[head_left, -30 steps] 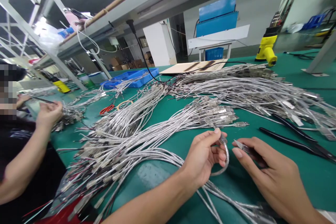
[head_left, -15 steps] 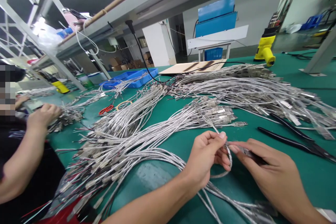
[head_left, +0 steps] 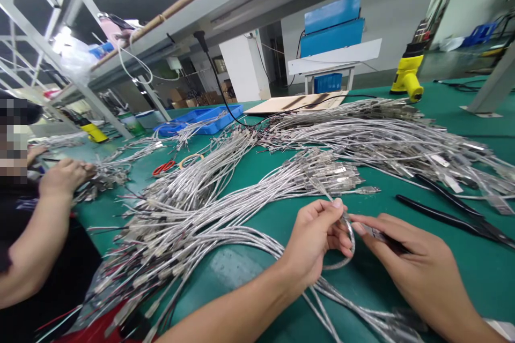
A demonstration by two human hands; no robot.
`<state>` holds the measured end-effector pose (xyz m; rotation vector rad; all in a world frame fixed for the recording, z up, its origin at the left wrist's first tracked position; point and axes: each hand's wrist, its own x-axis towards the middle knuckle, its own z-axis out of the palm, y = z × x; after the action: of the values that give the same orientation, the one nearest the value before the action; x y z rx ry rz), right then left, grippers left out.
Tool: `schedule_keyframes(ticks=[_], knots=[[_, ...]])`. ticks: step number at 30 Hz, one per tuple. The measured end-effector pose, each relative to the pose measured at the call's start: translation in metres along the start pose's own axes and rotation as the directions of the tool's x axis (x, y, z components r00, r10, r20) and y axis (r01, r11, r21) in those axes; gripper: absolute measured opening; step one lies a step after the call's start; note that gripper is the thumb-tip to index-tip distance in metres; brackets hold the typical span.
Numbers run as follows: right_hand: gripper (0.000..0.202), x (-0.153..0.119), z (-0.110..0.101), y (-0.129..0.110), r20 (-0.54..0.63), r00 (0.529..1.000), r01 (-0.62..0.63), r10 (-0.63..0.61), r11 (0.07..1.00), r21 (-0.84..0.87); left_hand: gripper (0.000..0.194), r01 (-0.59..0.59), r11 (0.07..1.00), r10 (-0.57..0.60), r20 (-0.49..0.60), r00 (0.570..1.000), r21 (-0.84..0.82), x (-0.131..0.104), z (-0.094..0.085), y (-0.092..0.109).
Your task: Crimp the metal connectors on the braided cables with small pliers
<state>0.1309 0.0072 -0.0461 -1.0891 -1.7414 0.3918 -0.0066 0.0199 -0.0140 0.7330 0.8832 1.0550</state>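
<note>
My left hand (head_left: 317,236) pinches a silvery braided cable (head_left: 351,241) between thumb and fingers; the cable bends in a loop below the fingertips. Just right of it, my right hand (head_left: 410,257) is closed round a flat metallic piece, partly hidden by the fingers, with its fingertips close to the loop. Behind my left hand lies a bundle of cables with clear-covered plugs (head_left: 330,171). More cables (head_left: 245,233) curve beneath my left forearm, and several plug ends sit under my right hand.
Black-handled pliers (head_left: 446,217) lie at the right on the green table (head_left: 237,268). Further back are a cable pile (head_left: 386,136), red scissors (head_left: 164,167), a blue tray (head_left: 201,120) and a yellow tool (head_left: 406,77). A person's hand (head_left: 66,177) handles cables at the left.
My left thumb and fingertips have shifted slightly left with the cable, slightly widening the space to my right fingertips. My right hand has hardly moved.
</note>
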Motion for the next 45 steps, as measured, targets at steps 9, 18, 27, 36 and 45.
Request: schedule_keyframes(ticks=[9,18,27,36,45], knots=[[0.016,-0.002,0.0017,0.0011,-0.007,1.0,0.013,-0.013,1.0,-0.025,0.032,0.001,1.0,-0.001,0.01,1.0,0.025,-0.0005,0.0009,-0.0049],[0.016,-0.0021,0.003,0.0024,-0.014,0.999,-0.04,0.04,0.999,0.005,0.024,0.018,0.999,-0.017,0.045,0.999,-0.033,0.0008,-0.0003,-0.0019],[0.021,-0.0025,-0.0011,0.0009,-0.003,0.995,-0.097,0.097,0.995,-0.032,0.018,0.041,0.997,-0.041,0.013,0.999,-0.068,-0.0002,-0.0009,0.0015],[0.028,-0.003,0.0,0.0008,0.019,0.994,-0.103,0.103,0.994,-0.029,0.017,-0.028,0.999,0.028,0.023,0.999,-0.029,-0.0017,0.0002,0.0025],[0.019,0.0,0.0,0.001,0.035,0.989,-0.142,0.141,0.99,0.016,0.026,-0.143,0.963,0.144,0.014,0.99,0.229,-0.0009,0.0009,0.0031]])
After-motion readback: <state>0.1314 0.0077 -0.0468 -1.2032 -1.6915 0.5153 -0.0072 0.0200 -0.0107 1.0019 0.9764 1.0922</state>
